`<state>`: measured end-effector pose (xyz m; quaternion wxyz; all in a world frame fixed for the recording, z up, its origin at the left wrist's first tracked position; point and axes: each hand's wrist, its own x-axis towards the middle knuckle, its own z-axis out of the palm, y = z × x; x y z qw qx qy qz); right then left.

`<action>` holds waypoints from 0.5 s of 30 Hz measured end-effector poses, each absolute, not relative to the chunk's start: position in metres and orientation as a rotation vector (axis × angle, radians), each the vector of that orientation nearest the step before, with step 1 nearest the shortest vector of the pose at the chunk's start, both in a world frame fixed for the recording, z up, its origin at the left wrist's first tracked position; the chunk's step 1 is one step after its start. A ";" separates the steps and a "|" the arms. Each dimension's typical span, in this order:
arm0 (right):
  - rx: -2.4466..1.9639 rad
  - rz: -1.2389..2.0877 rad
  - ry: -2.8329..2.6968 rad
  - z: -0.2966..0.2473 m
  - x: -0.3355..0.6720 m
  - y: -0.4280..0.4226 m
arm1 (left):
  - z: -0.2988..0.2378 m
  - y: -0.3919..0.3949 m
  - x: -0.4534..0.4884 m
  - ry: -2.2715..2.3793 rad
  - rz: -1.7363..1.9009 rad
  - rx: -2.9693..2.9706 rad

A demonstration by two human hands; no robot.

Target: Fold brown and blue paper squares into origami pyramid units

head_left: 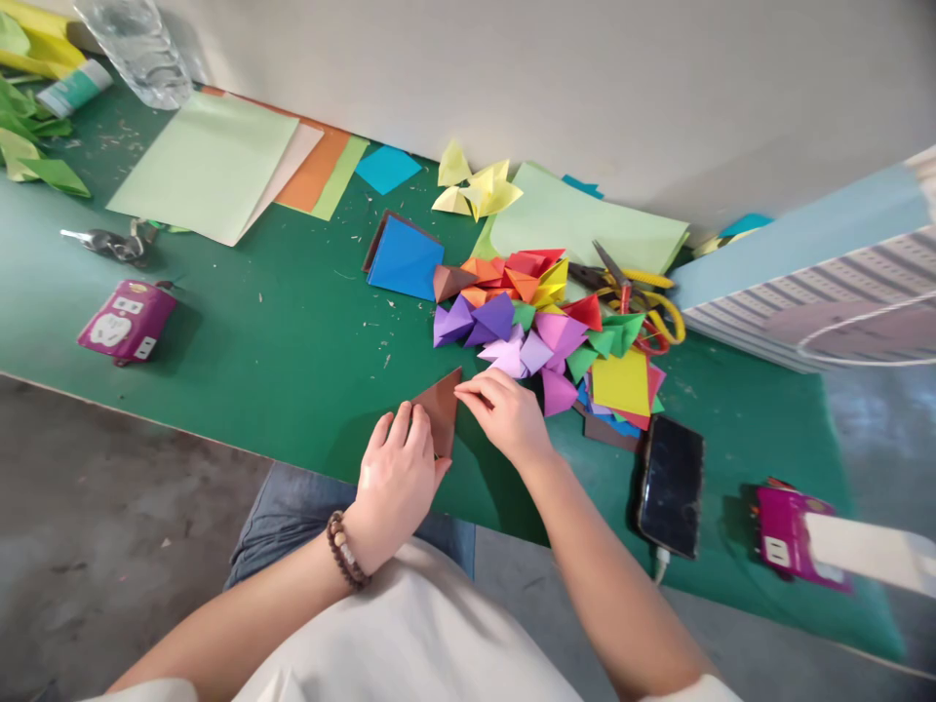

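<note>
A brown folded paper triangle (pixel 441 408) lies on the green table (pixel 292 331) near its front edge. My left hand (pixel 395 483), with a bead bracelet at the wrist, presses its curled fingers on the paper's lower left part. My right hand (pixel 504 414) pinches the paper's right edge with fingertips together. Just behind my right hand sits a heap of folded coloured paper pieces (pixel 533 312) in purple, orange, red, yellow and green.
A blue paper square stack (pixel 406 258), light green sheets (pixel 209 161) and yellow folded scraps (pixel 475 190) lie farther back. Scissors (pixel 629 288) rest right of the heap. A black phone (pixel 671 485), two purple power strips (pixel 128 320) (pixel 786 531), a water bottle (pixel 138 49) and a bag (pixel 819 283) are around.
</note>
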<state>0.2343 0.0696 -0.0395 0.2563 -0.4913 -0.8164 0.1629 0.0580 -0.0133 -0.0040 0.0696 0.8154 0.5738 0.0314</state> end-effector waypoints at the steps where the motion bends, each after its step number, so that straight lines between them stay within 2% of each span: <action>1: -1.312 0.462 -2.228 -0.039 0.235 0.069 | -0.004 -0.013 0.058 1.729 0.097 2.458; 15: -1.134 0.614 -2.330 -0.035 0.241 0.048 | -0.003 -0.013 0.058 1.736 0.065 2.480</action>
